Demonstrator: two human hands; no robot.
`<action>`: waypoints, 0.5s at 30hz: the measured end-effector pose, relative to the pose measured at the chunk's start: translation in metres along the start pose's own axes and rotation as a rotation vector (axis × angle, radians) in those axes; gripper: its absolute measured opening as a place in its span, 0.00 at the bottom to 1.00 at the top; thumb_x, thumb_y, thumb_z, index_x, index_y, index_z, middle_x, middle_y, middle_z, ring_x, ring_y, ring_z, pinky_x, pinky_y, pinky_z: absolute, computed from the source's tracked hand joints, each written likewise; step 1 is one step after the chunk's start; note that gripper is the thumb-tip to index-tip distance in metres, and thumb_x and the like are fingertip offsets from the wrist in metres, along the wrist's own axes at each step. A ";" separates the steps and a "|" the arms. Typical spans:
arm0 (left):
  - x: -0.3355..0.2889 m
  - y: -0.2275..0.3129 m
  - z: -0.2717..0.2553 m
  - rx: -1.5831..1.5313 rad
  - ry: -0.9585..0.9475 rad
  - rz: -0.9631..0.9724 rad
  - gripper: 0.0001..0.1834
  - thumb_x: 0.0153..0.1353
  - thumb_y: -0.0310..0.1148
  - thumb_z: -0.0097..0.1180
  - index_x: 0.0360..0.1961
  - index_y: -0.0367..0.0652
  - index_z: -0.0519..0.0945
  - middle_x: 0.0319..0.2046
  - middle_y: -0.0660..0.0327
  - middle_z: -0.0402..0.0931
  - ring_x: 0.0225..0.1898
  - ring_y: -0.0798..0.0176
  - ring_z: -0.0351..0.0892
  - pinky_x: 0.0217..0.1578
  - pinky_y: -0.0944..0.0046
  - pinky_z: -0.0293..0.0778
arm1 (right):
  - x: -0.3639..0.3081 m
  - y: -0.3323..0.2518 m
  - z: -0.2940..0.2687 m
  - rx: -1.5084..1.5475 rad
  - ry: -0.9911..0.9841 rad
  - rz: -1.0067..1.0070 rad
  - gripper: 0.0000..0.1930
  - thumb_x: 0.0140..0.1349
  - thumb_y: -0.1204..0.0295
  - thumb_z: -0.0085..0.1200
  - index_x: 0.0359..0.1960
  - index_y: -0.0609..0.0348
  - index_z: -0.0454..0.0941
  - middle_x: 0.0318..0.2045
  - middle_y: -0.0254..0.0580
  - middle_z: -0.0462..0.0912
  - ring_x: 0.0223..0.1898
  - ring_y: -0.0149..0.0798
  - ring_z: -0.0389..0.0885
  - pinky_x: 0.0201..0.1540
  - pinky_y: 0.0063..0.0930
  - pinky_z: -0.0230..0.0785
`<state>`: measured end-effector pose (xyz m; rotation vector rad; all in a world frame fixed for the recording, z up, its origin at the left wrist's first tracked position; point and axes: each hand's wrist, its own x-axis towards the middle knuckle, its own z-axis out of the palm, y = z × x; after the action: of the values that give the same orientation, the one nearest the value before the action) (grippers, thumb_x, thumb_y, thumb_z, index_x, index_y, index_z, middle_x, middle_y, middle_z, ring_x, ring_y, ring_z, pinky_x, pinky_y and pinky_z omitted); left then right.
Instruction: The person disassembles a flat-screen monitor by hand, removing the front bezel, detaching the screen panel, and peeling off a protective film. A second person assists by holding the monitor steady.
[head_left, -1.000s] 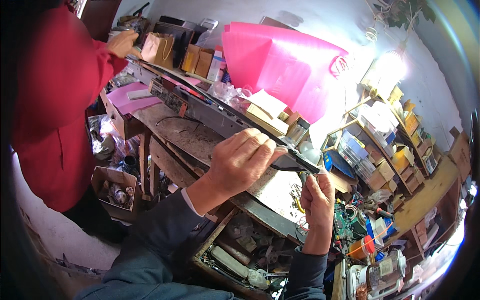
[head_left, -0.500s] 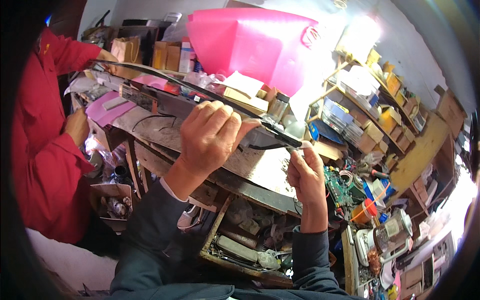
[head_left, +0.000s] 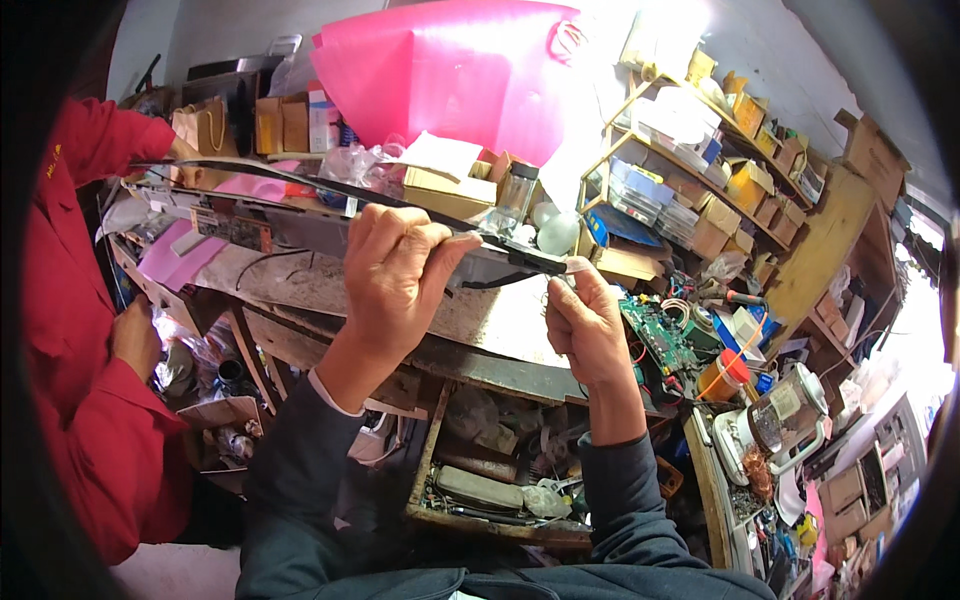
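Just behind black strip (head_left: 335,187): carton (head_left: 438,201)

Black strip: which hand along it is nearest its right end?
The wearer's right hand, right at that end of the black strip; the left hand is farther left, the co-worker's hand near the far end.

Left hand (head_left: 390,275) hides part of the grey panel (head_left: 312,236) behind it. Pale scrap (head_left: 577,265) at the fingertips of the right hand (head_left: 592,325) — too small to identify. Co-worker (head_left: 80,350): head is cut off at left. Contents of the drawer (head_left: 500,532) — partly indistinct.
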<state>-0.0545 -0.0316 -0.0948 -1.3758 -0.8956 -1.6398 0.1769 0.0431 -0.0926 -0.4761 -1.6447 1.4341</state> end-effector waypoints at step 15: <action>0.008 0.020 -0.005 0.143 -0.018 -0.010 0.09 0.58 0.24 0.77 0.38 0.37 0.89 0.36 0.56 0.86 0.39 0.56 0.86 0.44 0.57 0.80 | 0.000 -0.001 0.027 -0.096 0.127 -0.095 0.04 0.82 0.68 0.53 0.48 0.52 0.72 0.19 0.22 0.63 0.17 0.19 0.53 0.17 0.19 0.44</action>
<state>-0.0396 -0.0460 -0.0876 -1.2923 -1.0114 -1.5416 0.1554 0.0269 -0.0900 -0.5252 -1.6177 1.2349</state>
